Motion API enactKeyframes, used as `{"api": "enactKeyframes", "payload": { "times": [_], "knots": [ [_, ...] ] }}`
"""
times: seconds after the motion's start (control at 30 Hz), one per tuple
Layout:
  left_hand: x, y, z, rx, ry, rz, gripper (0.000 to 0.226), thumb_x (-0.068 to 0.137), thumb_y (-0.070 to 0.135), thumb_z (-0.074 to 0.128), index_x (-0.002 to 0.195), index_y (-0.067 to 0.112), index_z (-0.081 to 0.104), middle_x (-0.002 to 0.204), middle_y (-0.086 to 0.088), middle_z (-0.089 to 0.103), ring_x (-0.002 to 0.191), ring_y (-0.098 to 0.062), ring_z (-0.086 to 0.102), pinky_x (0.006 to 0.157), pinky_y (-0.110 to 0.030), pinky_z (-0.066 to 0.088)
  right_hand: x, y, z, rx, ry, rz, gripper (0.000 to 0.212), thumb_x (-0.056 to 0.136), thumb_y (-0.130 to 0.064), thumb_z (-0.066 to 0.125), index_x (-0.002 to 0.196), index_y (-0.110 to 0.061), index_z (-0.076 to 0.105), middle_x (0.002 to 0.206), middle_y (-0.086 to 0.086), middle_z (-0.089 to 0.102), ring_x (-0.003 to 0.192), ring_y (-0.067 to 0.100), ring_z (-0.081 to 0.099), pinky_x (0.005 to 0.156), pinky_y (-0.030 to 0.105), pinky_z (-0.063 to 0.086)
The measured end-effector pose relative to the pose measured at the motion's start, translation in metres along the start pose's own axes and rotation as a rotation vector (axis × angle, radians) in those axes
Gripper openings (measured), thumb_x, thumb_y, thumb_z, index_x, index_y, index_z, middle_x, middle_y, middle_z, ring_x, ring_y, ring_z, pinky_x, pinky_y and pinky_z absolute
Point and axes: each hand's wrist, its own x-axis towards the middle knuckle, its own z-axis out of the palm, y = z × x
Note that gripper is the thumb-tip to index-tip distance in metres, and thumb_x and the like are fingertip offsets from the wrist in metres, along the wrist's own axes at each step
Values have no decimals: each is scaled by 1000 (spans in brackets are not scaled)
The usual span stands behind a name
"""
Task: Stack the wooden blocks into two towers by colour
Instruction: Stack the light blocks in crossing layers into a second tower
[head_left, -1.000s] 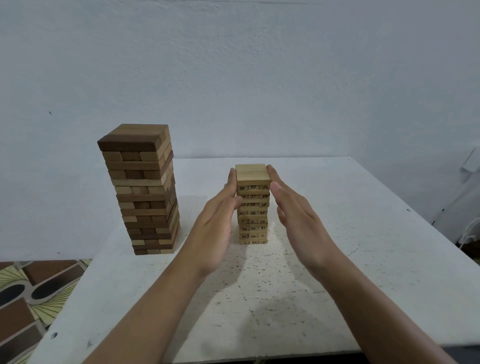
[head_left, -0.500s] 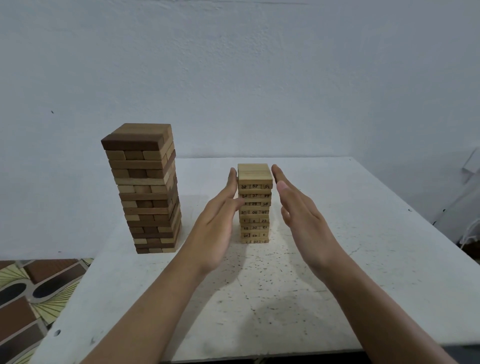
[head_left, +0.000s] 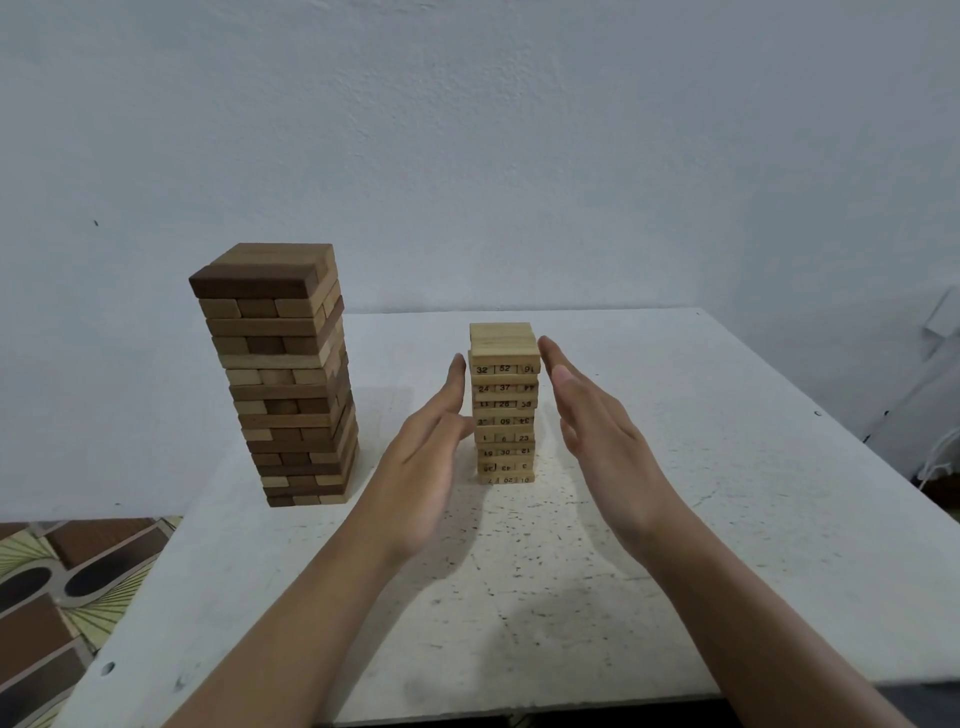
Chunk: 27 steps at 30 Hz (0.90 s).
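Nearest to us, our two bare forearms reached up from the lower edge over the white speckled table (head_left: 753, 545). Past the table's left edge lay a floor (head_left: 57, 597) of brown and patterned tiles.

Our left hand (head_left: 426, 457) stood on edge with the palm facing right, its fingers (head_left: 457, 371) straight and close together, holding nothing. Our right hand (head_left: 608, 447) mirrored it, palm facing left, fingers (head_left: 553, 358) straight and together, likewise empty.

Between the two flat palms stood the pale tower (head_left: 504, 410), upright near the middle of the table. It was built of light wooden blocks whose ends bore printed numbers such as 32, 52 and 37. The left fingertips stood just beside its left face with a thin gap showing. The left thumb lay close to that face, and we could not tell whether it touched. The right fingertips reached up just beside the top right corner, and there too we could not make out contact.

Well to the left, near the table's left edge, stood the dark tower (head_left: 291, 374), taller and wider, of mixed brown and tan blocks, apart from both hands. Behind everything rose a plain pale wall (head_left: 467, 130).
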Motion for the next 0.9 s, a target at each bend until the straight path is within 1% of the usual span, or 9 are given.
{"api": "enactKeyframes", "payload": {
  "times": [0.13,0.2,0.3,0.37,0.47,0.53,0.6,0.77,0.9],
  "knots": [
    [2,-1,0,-20,8,16,49,111,28,29,153,53,28,142,41,34,92,44,37,85,-6,30,2,-1,0,6,9,-2,48,104,-56,28,152,-53,28,149,-40,28,142,-11,22,118,27,20],
    [4,-2,1,-28,5,23,50,111,27,29,154,52,28,150,39,31,104,40,36,86,-4,30,3,-1,1,6,8,2,49,103,-56,28,152,-53,29,155,-35,27,143,-10,22,119,27,20],
    [6,-2,2,-48,-4,34,51,110,24,30,154,50,29,157,37,27,135,20,29,88,1,31,3,-1,1,8,-1,2,51,103,-55,27,154,-50,29,158,-32,27,143,-10,22,119,27,20],
    [7,-1,2,-39,-10,43,52,110,24,30,154,51,30,157,37,26,141,16,24,88,4,30,4,-1,1,11,-9,-6,51,104,-54,27,155,-49,28,159,-31,27,144,-10,22,119,25,20],
    [8,0,2,-17,-36,69,52,110,23,29,154,51,32,158,36,26,146,11,24,96,-2,27,5,-1,0,24,-18,-22,49,106,-51,26,154,-48,30,158,-32,28,142,-13,23,115,19,21],
    [9,0,2,-12,-32,81,52,110,22,29,153,51,33,159,35,27,146,11,23,109,-9,25,6,0,0,34,-36,-38,46,107,-49,26,152,-49,34,151,-38,31,137,-18,26,107,11,23],
    [10,-2,1,5,-38,96,52,110,22,28,153,50,35,159,33,29,147,10,22,121,-23,22,7,1,0,44,-51,-43,45,107,-48,26,151,-50,35,143,-43,35,128,-26,30,101,7,25],
    [12,-4,1,27,-43,94,53,109,20,28,154,48,35,159,30,31,148,8,23,126,-33,20,9,5,-1,44,-60,-48,43,108,-46,26,149,-52,36,120,-56,42,113,-37,32,96,3,27],
    [11,-3,0,23,-39,83,53,109,21,29,154,49,34,159,32,30,148,9,23,124,-29,20,9,2,0,46,-70,-37,37,108,-45,25,141,-58,36,108,-61,45,106,-40,35,82,-8,31]
  ]
}}
